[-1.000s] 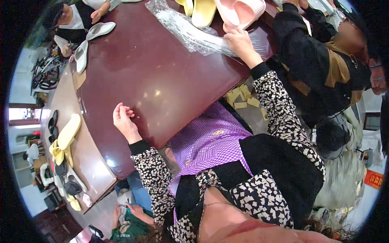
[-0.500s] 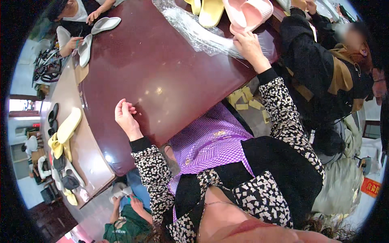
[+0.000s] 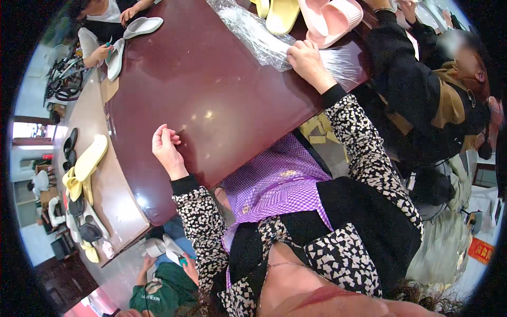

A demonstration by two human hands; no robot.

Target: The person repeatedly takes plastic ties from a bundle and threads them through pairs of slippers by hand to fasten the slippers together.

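Observation:
My right hand (image 3: 306,61) is closed on a bundle of thin white strands (image 3: 340,64), whose ends fan out to its right. The rest of the bundle runs left inside a clear plastic bag (image 3: 245,31) on the dark red table (image 3: 158,79). My left hand (image 3: 168,150) hovers over the table's near left part, thumb and fingers pinched together. Whether anything small is between them cannot be seen. Just beyond my right hand lie pink slippers (image 3: 338,24), beside yellow slippers (image 3: 282,16).
At the far left a person's hand (image 3: 100,54) holds a grey shoe (image 3: 115,61). Yellow and black footwear lies on the pale side table (image 3: 119,201). A person in black (image 3: 417,90) sits close on my right; another in green (image 3: 166,290) works at lower left.
My right hand has moved left along the bundle, from beside the pink slippers onto the bag's end. The strands' ends now spread out more visibly. My left hand has hardly moved.

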